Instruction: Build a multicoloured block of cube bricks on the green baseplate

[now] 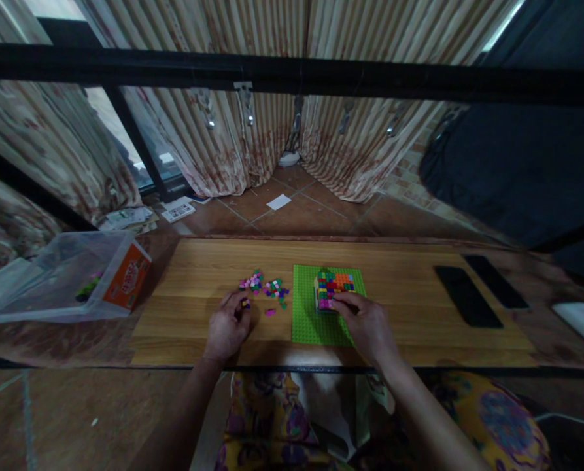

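A bright green studded baseplate [304, 320] lies on the wooden board, bearing a block built of many-coloured toy bricks [331, 285]. My right hand [367, 324] reaches over the plate from the right, its thumb and fingers closed at a pink brick [326, 304] on the block's near edge. Left of the plate, my left hand [227, 329] rests low over the board, fingers curled round small bricks [245, 304], dark and yellow. Just beyond it are loose small bricks [274, 288] in pink, green, purple and white. A separate pink brick [271, 312] lies between hand and plate.
A clear plastic box [61, 275] with an orange label stands at the left, some green pieces inside. Two dark phone-like slabs [468, 297] lie at the right, near a white object [583, 324]. A dark metal bar [292, 69] crosses above, before curtains.
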A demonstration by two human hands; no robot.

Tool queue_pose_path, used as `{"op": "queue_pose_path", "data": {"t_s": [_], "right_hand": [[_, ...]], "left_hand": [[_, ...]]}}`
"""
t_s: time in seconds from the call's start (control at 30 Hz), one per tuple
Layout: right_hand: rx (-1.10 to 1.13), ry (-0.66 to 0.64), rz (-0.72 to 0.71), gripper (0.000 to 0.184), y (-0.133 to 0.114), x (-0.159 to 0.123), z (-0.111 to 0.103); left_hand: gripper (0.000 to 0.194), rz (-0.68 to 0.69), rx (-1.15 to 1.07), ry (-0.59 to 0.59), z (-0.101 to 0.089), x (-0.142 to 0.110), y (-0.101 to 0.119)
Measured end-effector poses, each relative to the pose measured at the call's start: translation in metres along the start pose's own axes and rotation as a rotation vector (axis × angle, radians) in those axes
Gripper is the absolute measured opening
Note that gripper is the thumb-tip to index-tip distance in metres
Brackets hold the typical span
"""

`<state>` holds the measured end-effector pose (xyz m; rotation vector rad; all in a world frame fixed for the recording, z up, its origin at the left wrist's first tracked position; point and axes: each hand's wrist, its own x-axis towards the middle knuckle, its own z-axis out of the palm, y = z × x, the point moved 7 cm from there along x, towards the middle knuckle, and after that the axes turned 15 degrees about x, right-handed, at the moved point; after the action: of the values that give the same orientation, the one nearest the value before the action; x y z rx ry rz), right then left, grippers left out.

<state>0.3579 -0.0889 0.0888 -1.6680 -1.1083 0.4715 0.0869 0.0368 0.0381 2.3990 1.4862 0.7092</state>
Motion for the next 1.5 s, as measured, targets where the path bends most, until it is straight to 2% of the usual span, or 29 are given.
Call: {"op": "queue_pose_path", "data": {"t_s": [0.23, 0.4, 0.8, 1.4, 1.5], "right_hand": [[-0.045, 0.087, -0.008, 0.029, 0.009, -0.004, -0.013], [-0.071, 0.143, -0.048, 0.032, 0.003, -0.002, -0.012], [-0.005, 0.124, -0.010, 0.022, 0.006, 0.001, -0.005], [0.018, 0.089, 0.036, 0.029, 0.008, 0.006, -0.004], [0.079, 0.130, 0.051, 0.031, 0.010, 0.005, -0.011]], "left_hand": [[0.030, -0.014, -0.011, -0.021, 0.001, 0.000, 0.000], [0.028, 0.000, 0.000, -0.005, -0.002, 0.000, 0.003], [0.030, 0.012, 0.015, -0.018, 0.000, 0.000, 0.002], [0.029, 0.014, -0.011, -0.011, 0.001, -0.001, 0.002], [0.029, 0.006, -0.015, -0.014, 0.003, -0.001, 0.001]]}}
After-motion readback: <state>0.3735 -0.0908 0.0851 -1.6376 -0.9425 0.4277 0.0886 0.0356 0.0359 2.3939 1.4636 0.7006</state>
